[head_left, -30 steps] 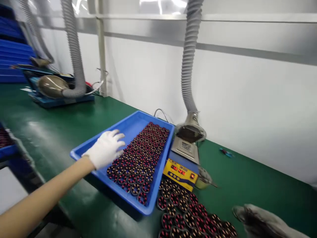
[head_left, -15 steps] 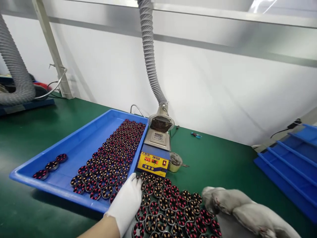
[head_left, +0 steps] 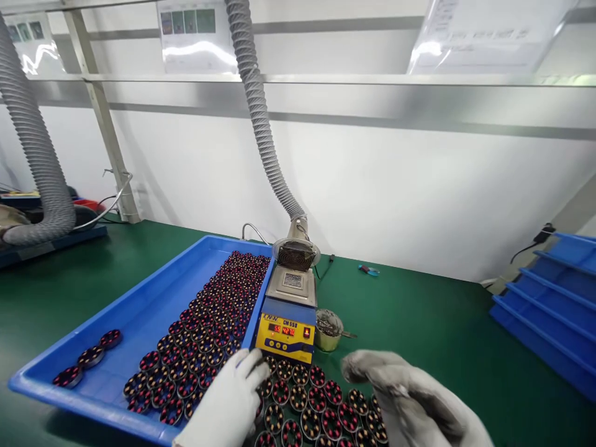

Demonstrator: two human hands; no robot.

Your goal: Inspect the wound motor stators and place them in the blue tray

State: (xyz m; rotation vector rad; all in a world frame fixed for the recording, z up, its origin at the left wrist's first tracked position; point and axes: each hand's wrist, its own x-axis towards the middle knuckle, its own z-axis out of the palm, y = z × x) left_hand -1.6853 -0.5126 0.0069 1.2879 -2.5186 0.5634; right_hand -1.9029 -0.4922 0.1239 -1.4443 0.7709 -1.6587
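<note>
My left hand [head_left: 228, 396], in a white glove, hangs over the near right corner of the blue tray [head_left: 88, 417]. Its fingers are bent but apart, above the closest round wound-coil parts [head_left: 280, 392]; I see nothing held. These parts are small metal rings with black insides and red or tan segments, grouped on the bench. At the right of this group is my right hand [head_left: 416, 397], in a greyish, soiled glove. Its fingers are curled together, with a small shiny bit showing between them that I cannot make out. A yellow-and-blue solder pot [head_left: 286, 329] with a lit red display stands beyond both hands.
Rows of coil parts [head_left: 223, 304] fill the tray's right side. A grey extraction hose [head_left: 265, 136] hangs above the solder pot. Beside the pot is a small tin [head_left: 328, 338] with a handle sticking out. Blue-handled cutters [head_left: 369, 270] lie behind; stacked blue trays [head_left: 549, 323] stand right.
The view has tilted upward, showing more of the shelf. My right hand has come leftward and up, closer to the solder pot. My left hand stays by the tray corner, its fingers more spread.
</note>
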